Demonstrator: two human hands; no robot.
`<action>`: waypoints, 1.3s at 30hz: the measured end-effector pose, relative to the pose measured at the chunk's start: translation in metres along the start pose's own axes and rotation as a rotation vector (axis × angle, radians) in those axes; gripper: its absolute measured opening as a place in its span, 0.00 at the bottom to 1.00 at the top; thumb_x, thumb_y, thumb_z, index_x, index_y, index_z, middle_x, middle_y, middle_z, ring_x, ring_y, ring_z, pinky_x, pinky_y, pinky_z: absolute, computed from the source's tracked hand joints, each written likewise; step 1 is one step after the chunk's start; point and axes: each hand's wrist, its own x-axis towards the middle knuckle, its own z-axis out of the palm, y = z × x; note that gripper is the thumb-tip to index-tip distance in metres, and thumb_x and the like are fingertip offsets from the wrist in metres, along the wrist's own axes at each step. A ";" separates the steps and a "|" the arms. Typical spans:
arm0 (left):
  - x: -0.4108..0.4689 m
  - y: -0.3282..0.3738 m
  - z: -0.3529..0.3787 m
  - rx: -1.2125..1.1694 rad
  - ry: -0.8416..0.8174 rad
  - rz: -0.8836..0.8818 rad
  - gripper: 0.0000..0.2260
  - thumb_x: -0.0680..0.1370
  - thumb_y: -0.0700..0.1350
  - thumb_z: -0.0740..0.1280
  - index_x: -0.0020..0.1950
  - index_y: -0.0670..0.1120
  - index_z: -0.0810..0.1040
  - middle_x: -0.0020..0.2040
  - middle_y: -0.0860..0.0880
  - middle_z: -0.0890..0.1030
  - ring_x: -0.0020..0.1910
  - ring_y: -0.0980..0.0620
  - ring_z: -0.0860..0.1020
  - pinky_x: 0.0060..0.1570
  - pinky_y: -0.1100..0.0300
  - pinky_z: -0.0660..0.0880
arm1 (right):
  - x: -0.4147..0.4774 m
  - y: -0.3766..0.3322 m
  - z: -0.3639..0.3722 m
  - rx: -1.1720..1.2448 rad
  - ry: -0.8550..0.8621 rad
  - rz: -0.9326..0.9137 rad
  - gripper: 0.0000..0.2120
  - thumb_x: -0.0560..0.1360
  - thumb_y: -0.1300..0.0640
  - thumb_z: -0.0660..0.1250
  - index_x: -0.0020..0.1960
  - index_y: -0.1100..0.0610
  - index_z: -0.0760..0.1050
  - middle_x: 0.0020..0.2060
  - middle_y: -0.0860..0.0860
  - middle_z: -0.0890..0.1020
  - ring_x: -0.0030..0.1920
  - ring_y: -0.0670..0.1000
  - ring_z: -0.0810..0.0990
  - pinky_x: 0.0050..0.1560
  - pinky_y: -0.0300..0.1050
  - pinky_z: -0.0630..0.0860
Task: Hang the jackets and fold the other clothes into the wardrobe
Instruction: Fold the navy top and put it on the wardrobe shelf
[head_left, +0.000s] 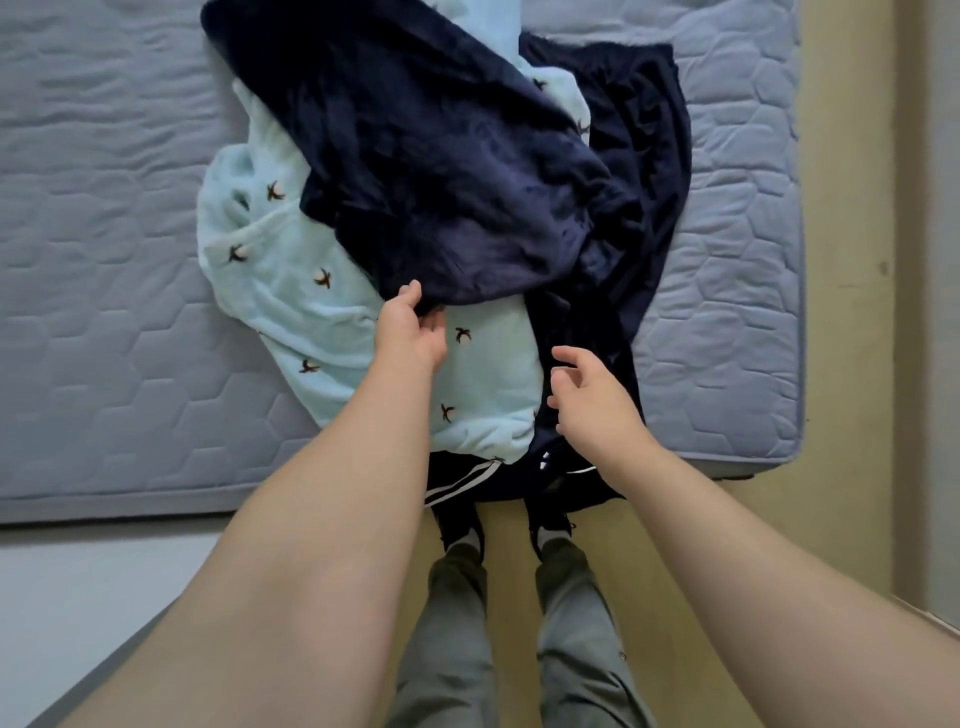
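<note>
Mostly the heap hides itself. The navy fleece (441, 171) lies across the far half of the pale blue garment (291, 291) and runs off the top of the frame, so what kind of garment it is cannot be told. Under the near end of the pale blue garment, a dark striped garment (462, 480) shows only a few white stripes hanging over the edge of the bed (104, 260). Whether it is one piece with the thin dark cloth (649, 130) to the right of the pale blue garment is unclear.

The left hand (413, 332) is over the pale blue garment at the hem of the navy fleece, thumb on top and fingers tucked beneath, seemingly pinching it. The right hand (592, 400) hovers just right of the pale blue garment over the thin dark cloth, fingers loosely spread, holding nothing.

Nearer than the pale blue garment, past the bed's edge, grey trousers (457, 623) and dark shoes (460, 525) stand on a wooden floor (841, 364).
</note>
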 end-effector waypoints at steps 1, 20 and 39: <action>-0.015 0.004 0.002 -0.019 -0.023 0.017 0.17 0.81 0.35 0.64 0.70 0.43 0.73 0.67 0.44 0.76 0.61 0.46 0.78 0.58 0.55 0.76 | -0.008 -0.006 -0.003 -0.009 0.001 -0.004 0.18 0.83 0.51 0.54 0.72 0.44 0.67 0.57 0.41 0.77 0.47 0.43 0.81 0.48 0.47 0.80; -0.467 0.111 -0.010 0.215 -0.840 0.153 0.10 0.71 0.36 0.69 0.52 0.37 0.78 0.44 0.42 0.82 0.43 0.48 0.83 0.48 0.56 0.80 | -0.267 -0.172 -0.042 -0.135 -0.034 -0.485 0.38 0.70 0.41 0.74 0.71 0.52 0.61 0.58 0.49 0.79 0.57 0.54 0.79 0.50 0.50 0.77; -0.602 0.156 -0.002 0.591 -0.024 1.353 0.27 0.71 0.45 0.70 0.68 0.43 0.66 0.61 0.46 0.71 0.56 0.47 0.75 0.57 0.53 0.74 | -0.417 -0.287 -0.171 0.307 0.408 -1.159 0.05 0.76 0.57 0.70 0.51 0.56 0.80 0.42 0.47 0.84 0.44 0.46 0.82 0.47 0.40 0.77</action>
